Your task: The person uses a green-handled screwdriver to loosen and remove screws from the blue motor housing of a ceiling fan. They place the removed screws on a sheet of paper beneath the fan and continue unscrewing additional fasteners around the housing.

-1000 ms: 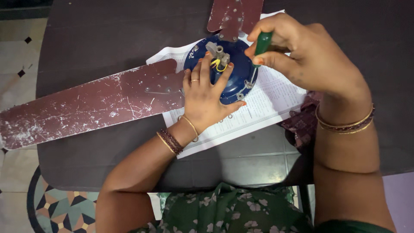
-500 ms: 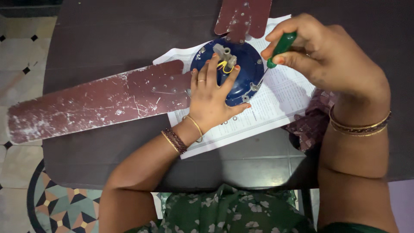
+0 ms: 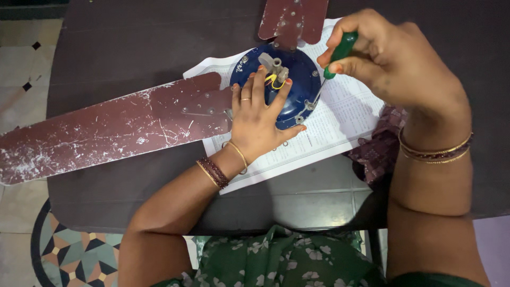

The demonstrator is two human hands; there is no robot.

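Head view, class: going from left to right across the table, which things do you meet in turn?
Long maroon fan blade → left hand on the blue fan motor housing → green-handled screwdriver → right hand.

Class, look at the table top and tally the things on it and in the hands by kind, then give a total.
Fan blades, maroon: 2
Fan motor housing, blue: 1
Screwdriver, green handle: 1
Printed paper sheet: 1
Patterned cloth: 1
Total: 6
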